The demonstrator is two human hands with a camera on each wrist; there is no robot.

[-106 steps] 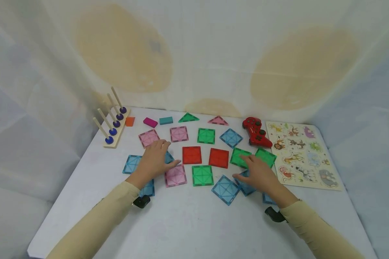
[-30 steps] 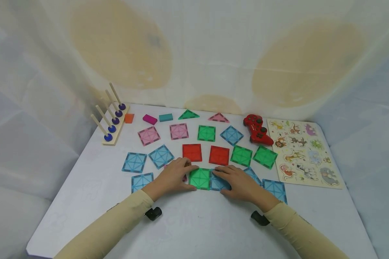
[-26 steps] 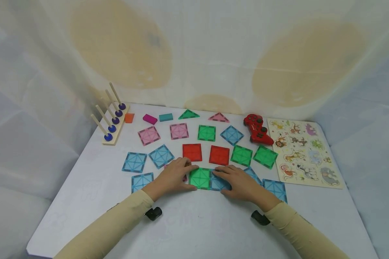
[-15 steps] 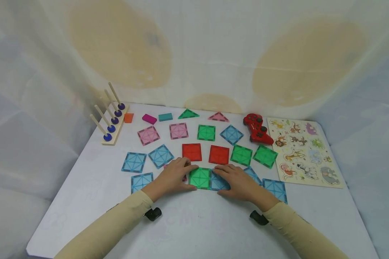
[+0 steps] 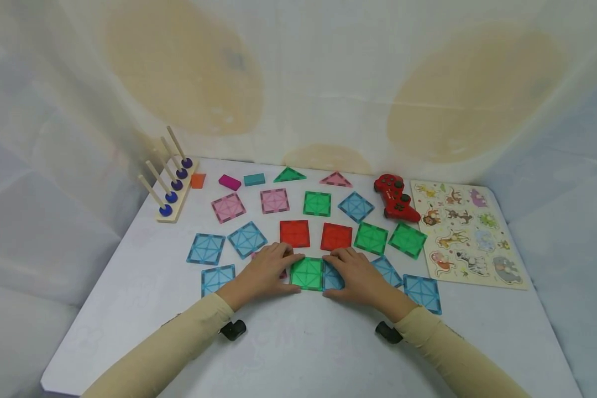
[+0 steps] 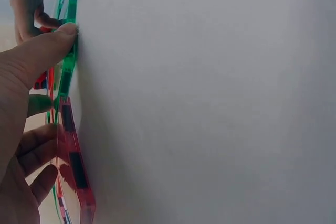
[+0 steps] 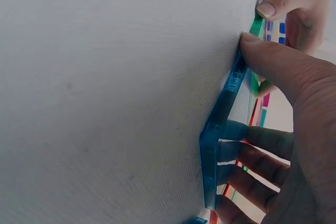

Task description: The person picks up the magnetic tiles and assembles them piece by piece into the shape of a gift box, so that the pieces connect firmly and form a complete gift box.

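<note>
My left hand (image 5: 263,276) spans a green square magnetic tile (image 5: 308,273), pinching it with the thumb at its near edge and the index finger at its far edge. Directly right of it lies a blue square magnetic tile (image 5: 331,278), pinched the same way by my right hand (image 5: 360,281), which covers its right part. The green and blue tiles meet edge to edge. Mostly hidden under my left hand, a pink tile (image 6: 76,166) adjoins the green one in the left wrist view. The right wrist view shows fingers behind the see-through blue tile (image 7: 228,98).
Two red tiles (image 5: 294,234) lie just beyond my hands. More blue, green and pink tiles surround them. Along the back are small blocks, a green triangle (image 5: 289,175), a pink triangle (image 5: 335,179) and a red game controller (image 5: 395,199). A peg stand (image 5: 178,202) and an animal puzzle board (image 5: 467,235) flank them.
Both hands have come inward to the middle. The blue tile has moved up against the green one, which sits slightly further left. Lately my right hand has slid a little left over the blue tile.
</note>
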